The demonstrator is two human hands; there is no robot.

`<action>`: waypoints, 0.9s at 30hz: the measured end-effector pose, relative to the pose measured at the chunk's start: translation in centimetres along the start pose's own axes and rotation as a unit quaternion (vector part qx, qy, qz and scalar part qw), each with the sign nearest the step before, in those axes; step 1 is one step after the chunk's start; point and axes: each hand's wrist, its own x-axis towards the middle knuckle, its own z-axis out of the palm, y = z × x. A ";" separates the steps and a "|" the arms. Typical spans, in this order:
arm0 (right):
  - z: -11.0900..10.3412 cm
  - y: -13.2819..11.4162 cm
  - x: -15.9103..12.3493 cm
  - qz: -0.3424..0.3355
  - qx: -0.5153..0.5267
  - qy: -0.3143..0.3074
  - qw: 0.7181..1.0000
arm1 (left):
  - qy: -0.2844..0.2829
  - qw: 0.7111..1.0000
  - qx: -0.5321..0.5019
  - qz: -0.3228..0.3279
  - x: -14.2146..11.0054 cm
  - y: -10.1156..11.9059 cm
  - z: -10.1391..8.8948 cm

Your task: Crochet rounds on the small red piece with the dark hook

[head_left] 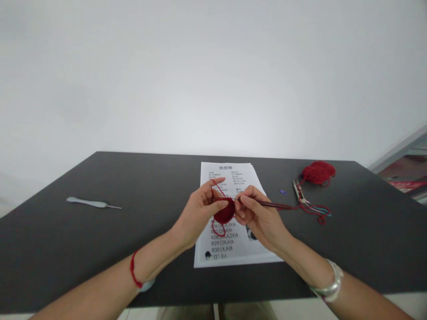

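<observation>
Between my hands, above a printed sheet, is a small round dark red crochet piece. My left hand pinches its left edge, thumb on the front, with a strand of red yarn looped over the raised index finger. A crochet hook with a dark brownish-red handle lies in my right hand, held like a pencil. Its thin metal tip meets the top right edge of the piece; whether it passes through a stitch I cannot make out. A loose red tail hangs below the piece.
Under my hands lies the printed pattern sheet on the dark table. To the left is a grey-handled hook. On the right are a red yarn ball, small scissors with cords, and a purple stitch marker. A white wall stands behind.
</observation>
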 end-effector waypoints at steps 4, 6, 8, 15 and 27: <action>-0.3 -0.3 0.2 0.028 0.022 -0.006 0.999 | 0.013 1.000 0.000 0.008 0.1 -0.1 -0.2; -0.5 -0.5 0.3 0.026 0.020 -0.009 0.999 | 0.018 1.000 0.002 0.012 0.1 -0.1 -0.2; -0.6 -0.8 0.3 0.020 0.018 -0.007 1.000 | 0.023 1.000 0.002 0.014 0.2 0.0 -0.3; -0.7 -1.4 0.0 -0.012 -0.006 0.000 1.000 | 0.017 1.000 0.013 0.013 0.2 0.0 -0.5; -1.4 -1.4 0.1 -0.053 -0.078 -0.003 0.996 | 0.025 0.999 0.033 0.015 0.2 0.2 -0.3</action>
